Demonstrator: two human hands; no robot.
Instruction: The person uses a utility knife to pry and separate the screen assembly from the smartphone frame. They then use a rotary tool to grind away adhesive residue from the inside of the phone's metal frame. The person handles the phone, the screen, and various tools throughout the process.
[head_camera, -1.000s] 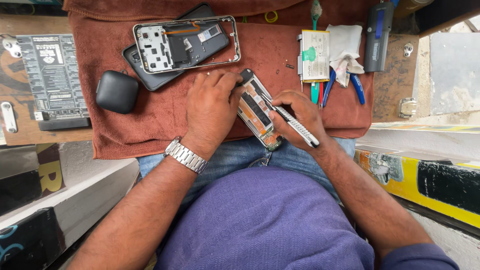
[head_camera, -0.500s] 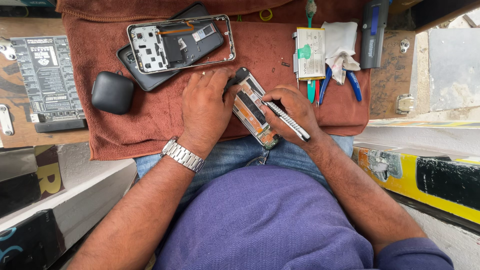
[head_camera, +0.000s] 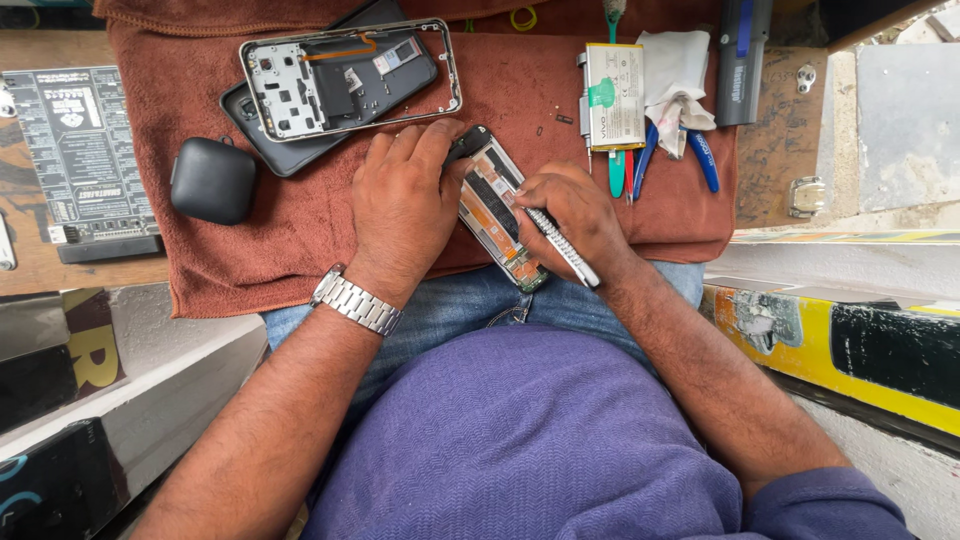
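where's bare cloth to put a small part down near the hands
Bare brown towel lies left of the left hand, below the black rounded case. A second strip sits between the silver phone frame and the white flat battery, though tiny screws dot it. Crowded: around the opened phone under the right hand, and the blue-handled tools.

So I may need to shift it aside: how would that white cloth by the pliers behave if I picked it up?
The white cloth lies crumpled in soft folds, so it is probably floppy and light. It drapes over the blue-handled pliers, so lifting it may nudge them. It seems unlikely to slide on the brown towel.
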